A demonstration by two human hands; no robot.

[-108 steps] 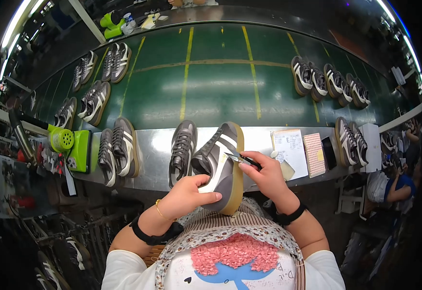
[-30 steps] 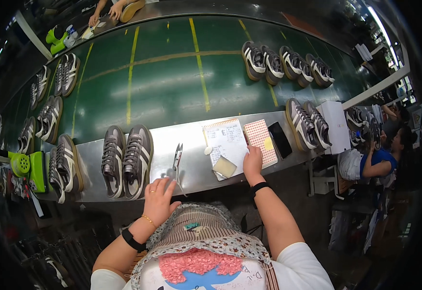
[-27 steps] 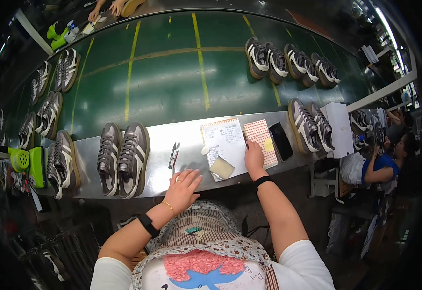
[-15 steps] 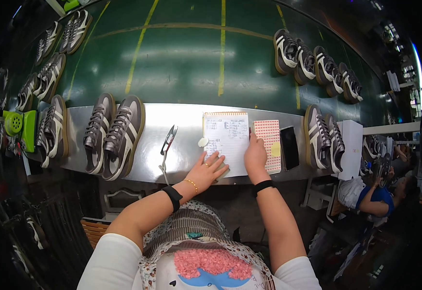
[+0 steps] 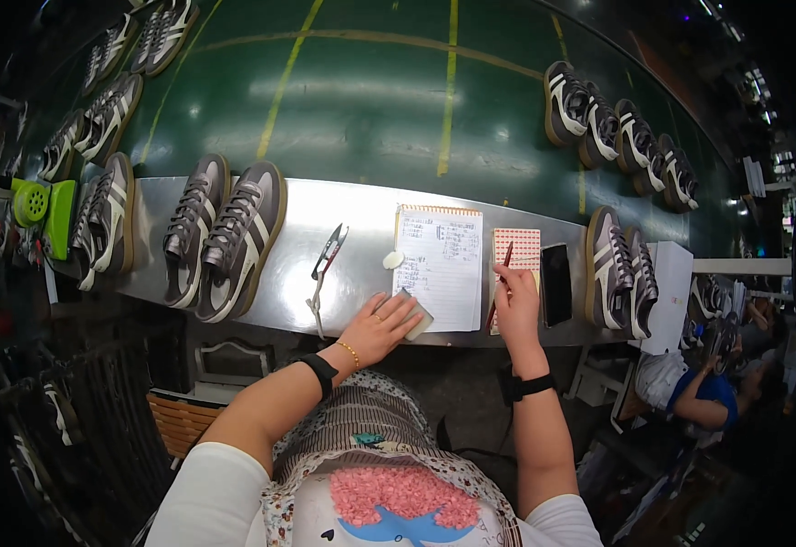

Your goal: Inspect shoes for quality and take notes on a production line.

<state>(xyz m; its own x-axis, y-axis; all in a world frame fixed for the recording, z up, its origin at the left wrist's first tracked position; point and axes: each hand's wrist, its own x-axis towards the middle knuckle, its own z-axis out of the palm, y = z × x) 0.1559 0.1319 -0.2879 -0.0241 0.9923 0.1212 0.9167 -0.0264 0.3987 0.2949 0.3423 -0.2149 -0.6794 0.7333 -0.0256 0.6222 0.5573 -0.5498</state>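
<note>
The left hand (image 5: 381, 330) lies palm down, fingers slightly spread, on one beige pad (image 5: 421, 324) at the lower left corner of one spiral notebook (image 5: 448, 283). The right hand (image 5: 518, 305) pinches one dark red pen (image 5: 507, 252) by the left edge of one red-and-white booklet (image 5: 519, 240). Beside the booklet lies one phone (image 5: 557, 284); left of the notebook, one pair of thread snips (image 5: 328, 252). Six sneakers (image 5: 243, 219), three pairs, stand along the metal ledge (image 5: 359, 273); more, overlapping too much to count, stand on the green belt (image 5: 375, 109)
</note>
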